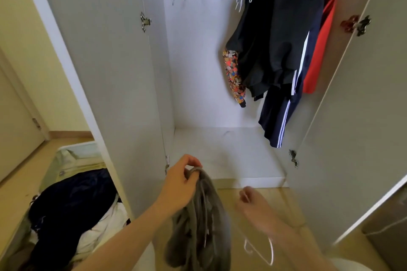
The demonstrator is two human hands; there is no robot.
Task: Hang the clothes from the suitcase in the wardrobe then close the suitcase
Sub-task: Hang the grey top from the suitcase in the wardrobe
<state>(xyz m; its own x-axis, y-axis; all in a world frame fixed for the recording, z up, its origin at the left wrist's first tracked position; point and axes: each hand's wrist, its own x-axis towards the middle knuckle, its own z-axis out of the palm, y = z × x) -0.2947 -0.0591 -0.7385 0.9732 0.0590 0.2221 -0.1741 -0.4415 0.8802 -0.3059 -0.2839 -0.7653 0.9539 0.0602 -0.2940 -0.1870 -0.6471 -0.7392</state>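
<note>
Left hand (179,182) pinching limp grey knit garment (198,222), thin white wire hanger (259,251)

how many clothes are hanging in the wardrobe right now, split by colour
black garment: 1
navy garment with white stripes: 1
red garment: 1
multicolour patterned garment: 1
total: 4
Not counted: the grey garment held in the left hand.
</note>
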